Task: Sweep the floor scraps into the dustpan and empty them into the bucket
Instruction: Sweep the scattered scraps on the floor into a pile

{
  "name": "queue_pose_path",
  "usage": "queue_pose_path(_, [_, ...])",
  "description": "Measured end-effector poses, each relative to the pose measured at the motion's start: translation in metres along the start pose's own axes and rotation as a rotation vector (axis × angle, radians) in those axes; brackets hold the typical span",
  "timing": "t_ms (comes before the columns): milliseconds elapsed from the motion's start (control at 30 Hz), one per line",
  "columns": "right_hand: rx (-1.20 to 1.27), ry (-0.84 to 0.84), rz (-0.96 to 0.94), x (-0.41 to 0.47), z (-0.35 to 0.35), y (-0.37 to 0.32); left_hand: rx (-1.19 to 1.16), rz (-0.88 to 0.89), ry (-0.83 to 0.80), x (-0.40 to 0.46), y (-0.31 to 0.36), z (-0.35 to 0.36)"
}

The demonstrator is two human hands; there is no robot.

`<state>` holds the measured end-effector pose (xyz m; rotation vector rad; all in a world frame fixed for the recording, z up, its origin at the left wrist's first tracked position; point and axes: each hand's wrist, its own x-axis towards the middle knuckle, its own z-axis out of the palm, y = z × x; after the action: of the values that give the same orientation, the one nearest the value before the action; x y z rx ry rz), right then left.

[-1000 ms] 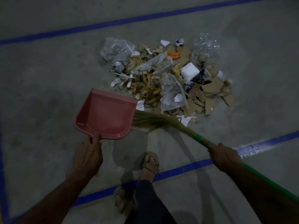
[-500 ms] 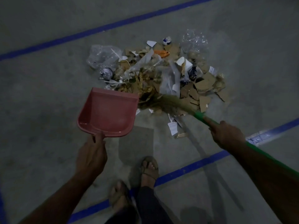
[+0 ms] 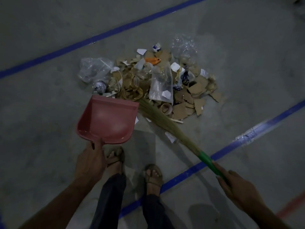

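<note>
Nearest me: two sandalled feet (image 3: 152,176) on the concrete floor (image 3: 41,113), dark trouser legs below them. A blue tape line (image 3: 189,171) runs diagonally under the right foot, up to the right.

My left hand (image 3: 90,161) grips the dustpan handle, thumb lying on the pan's near rim. The pink dustpan (image 3: 107,119) is tilted, open mouth facing the pile, far edge touching the near-left margin of the scraps. Inside of the pan looks bare, just glare spots.

My right hand (image 3: 237,187) is curled round the green handle (image 3: 209,162) of the grass broom (image 3: 158,116), near right. The broom runs diagonally up-left; bristle tips sit at the dustpan's far right corner, against the pile's near edge. A few white paper bits (image 3: 170,137) lie loose on the floor just under the bristles, apart from the pile.

Scrap pile (image 3: 156,83) sits beyond pan and broom, centre frame: torn cardboard pieces (image 3: 196,96) on the right, a tape roll core (image 3: 166,108) near the broom, clear plastic bags (image 3: 94,69) left and centre, an orange item (image 3: 152,60) toward the far side, crumpled clear plastic (image 3: 183,47) far right.

Farthest: a second blue tape line (image 3: 99,38) crossing diagonally behind the pile. Lighting is dim, so small items are hard to identify.
</note>
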<state>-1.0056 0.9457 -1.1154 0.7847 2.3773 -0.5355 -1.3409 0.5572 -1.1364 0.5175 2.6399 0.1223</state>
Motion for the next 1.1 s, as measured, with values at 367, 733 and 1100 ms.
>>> queue_pose_path(367, [0.338, 0.303, 0.192, -0.030, 0.031, -0.073, 0.098, 0.186, -0.027, 0.069, -0.019, -0.027])
queue_pose_path(733, [0.391, 0.102, 0.406, 0.084, 0.012, -0.142, 0.165, 0.239, -0.083, 0.103, -0.047, -0.021])
queue_pose_path(1100, [0.340, 0.256, 0.373, 0.017, 0.030, -0.160, 0.160, 0.245, -0.151, 0.107, -0.094, -0.028])
